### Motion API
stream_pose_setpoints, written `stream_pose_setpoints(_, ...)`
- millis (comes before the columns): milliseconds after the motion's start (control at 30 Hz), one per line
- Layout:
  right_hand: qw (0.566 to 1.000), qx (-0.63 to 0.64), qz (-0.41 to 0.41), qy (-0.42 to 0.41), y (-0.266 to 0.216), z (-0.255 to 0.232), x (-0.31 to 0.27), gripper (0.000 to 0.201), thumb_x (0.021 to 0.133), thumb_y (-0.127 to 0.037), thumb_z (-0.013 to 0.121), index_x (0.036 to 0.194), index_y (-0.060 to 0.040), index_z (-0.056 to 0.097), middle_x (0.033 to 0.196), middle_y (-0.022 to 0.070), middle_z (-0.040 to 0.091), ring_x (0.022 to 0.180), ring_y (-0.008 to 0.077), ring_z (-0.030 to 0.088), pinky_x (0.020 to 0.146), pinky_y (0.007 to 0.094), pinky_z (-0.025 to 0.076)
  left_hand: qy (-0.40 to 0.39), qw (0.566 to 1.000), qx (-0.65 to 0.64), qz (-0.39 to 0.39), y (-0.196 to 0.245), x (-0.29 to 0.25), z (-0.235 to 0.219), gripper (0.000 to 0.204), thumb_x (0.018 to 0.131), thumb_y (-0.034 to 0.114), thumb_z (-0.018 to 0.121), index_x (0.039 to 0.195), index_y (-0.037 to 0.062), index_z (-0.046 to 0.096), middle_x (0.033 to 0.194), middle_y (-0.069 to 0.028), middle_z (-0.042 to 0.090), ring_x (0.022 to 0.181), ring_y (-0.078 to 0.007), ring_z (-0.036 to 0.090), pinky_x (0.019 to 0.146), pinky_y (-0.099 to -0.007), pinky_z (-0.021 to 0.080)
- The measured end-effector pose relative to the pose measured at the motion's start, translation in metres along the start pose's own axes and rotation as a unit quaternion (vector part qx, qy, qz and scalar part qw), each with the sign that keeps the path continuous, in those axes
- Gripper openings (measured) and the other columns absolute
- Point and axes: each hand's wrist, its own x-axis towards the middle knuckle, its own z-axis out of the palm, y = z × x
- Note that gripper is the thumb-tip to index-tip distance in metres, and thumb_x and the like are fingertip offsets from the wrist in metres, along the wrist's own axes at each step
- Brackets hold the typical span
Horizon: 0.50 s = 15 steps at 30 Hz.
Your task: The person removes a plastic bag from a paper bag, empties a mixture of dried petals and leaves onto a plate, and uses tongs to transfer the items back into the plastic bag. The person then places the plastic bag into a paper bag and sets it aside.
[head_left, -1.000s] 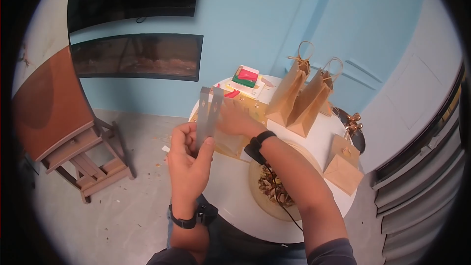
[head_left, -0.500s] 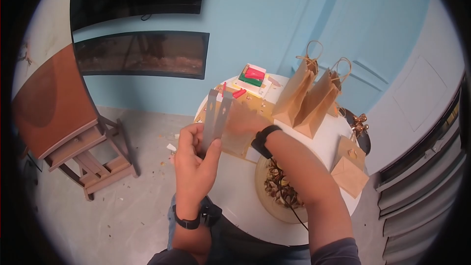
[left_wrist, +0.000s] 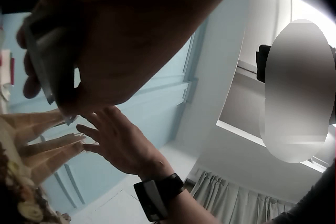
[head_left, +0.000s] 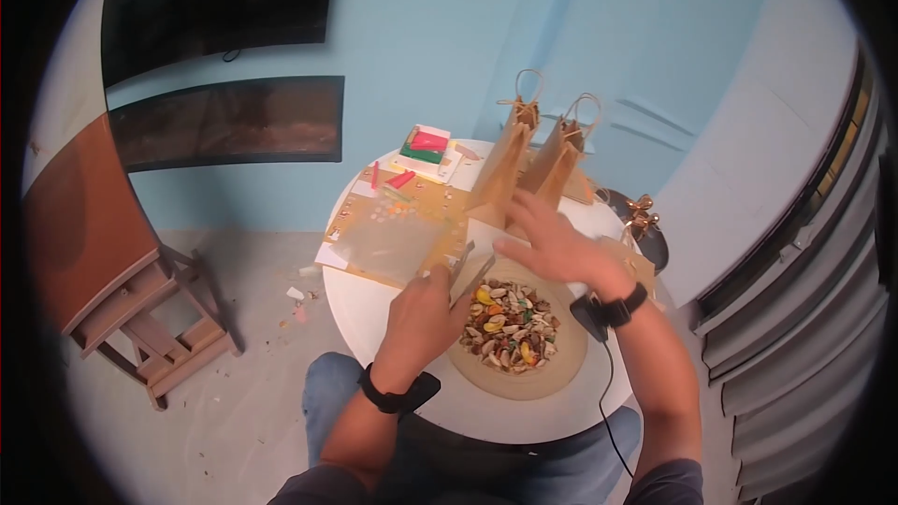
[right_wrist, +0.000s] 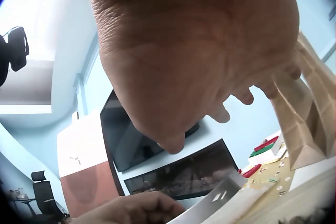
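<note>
My left hand [head_left: 426, 323] grips a flat grey metal tool with two prongs, like tongs [head_left: 474, 271], low over the near-left rim of a round beige plate [head_left: 538, 388]. In the right wrist view the metal tongs show a slot near the tip. The plate carries a mix of dried petals or shell-like pieces [head_left: 514, 337], some yellow. My right hand [head_left: 552, 241], fingers spread and holding nothing, hovers beyond the plate and overlaps the paper bags in the head view. A translucent sheet [head_left: 379, 238] lies on a patterned yellow-brown mat [head_left: 360, 276] to the left, with small pale dots near its top.
Two tall kraft paper bags [head_left: 496, 173] with string handles stand at the back; a smaller one [head_left: 631, 257] is partly hidden behind my right wrist. A white box with red and green pieces [head_left: 426, 145] sits at the far left of the round white table [head_left: 360, 318]. A cable trails from my right wrist.
The left hand has lowered the metal tongs from upright above the mat toward the plate. The right hand has withdrawn rightward from the mat, fingers spread. The camera view has turned somewhat.
</note>
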Motion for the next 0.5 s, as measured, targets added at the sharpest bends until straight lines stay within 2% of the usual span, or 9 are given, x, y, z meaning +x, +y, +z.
stream_pose_setpoints(33,1.000,-0.014,0.011,-0.007,-0.001,0.000,-0.019,0.088,0.113,-0.068,0.058,0.176,-0.0076,0.045,0.181,0.0299,0.038,0.166,0.0519,0.039,0.136,0.0613,0.032,-0.031,0.999,0.022,-0.006,0.005,0.000,0.006,0.037,0.100,0.024,0.082,0.119,-0.0020,0.064,0.094,-0.0270,0.078,0.091,-0.0484,0.078,0.082,-0.0568,0.061)
stream_pose_setpoints(133,0.996,-0.024,0.067,-0.061,-0.019,-0.012,-0.068,0.085,0.115,-0.064,0.059,0.177,-0.0088,0.043,0.182,0.0332,0.035,0.167,0.0535,0.039,0.136,0.0554,0.035,-0.071,0.996,0.058,0.022,0.008,-0.002,0.021,0.038,0.100,0.024,0.083,0.116,-0.0032,0.063,0.094,-0.0283,0.078,0.093,-0.0489,0.077,0.085,-0.0571,0.061)
stream_pose_setpoints(300,0.992,0.025,0.097,-0.082,-0.006,-0.002,-0.109,0.089,0.114,-0.073,0.053,0.179,-0.0137,0.043,0.185,0.0310,0.031,0.168,0.0543,0.036,0.139,0.0578,0.029,-0.069,0.994,0.062,0.054,0.005,0.000,0.052,0.042,0.098,0.027,0.086,0.115,-0.0047,0.064,0.097,-0.0294,0.078,0.097,-0.0499,0.077,0.086,-0.0574,0.062)
stream_pose_setpoints(400,0.992,0.031,0.104,-0.065,0.008,-0.001,-0.113,0.086,0.115,-0.066,0.058,0.176,-0.0071,0.045,0.181,0.0331,0.038,0.166,0.0502,0.043,0.136,0.0536,0.036,-0.070,0.993,0.071,0.062,0.009,-0.002,0.057,0.047,0.097,0.030,0.088,0.118,-0.0052,0.065,0.101,-0.0300,0.078,0.102,-0.0493,0.076,0.090,-0.0567,0.061)
stream_pose_setpoints(500,0.990,0.086,0.099,0.044,0.027,-0.008,-0.102,0.078,0.111,-0.053,0.068,0.165,0.0016,0.056,0.166,0.0363,0.057,0.153,0.0465,0.059,0.126,0.0496,0.049,-0.066,0.991,0.091,0.067,0.016,0.000,0.054,0.050,0.095,0.032,0.090,0.120,-0.0055,0.068,0.106,-0.0304,0.077,0.108,-0.0480,0.075,0.094,-0.0556,0.060)
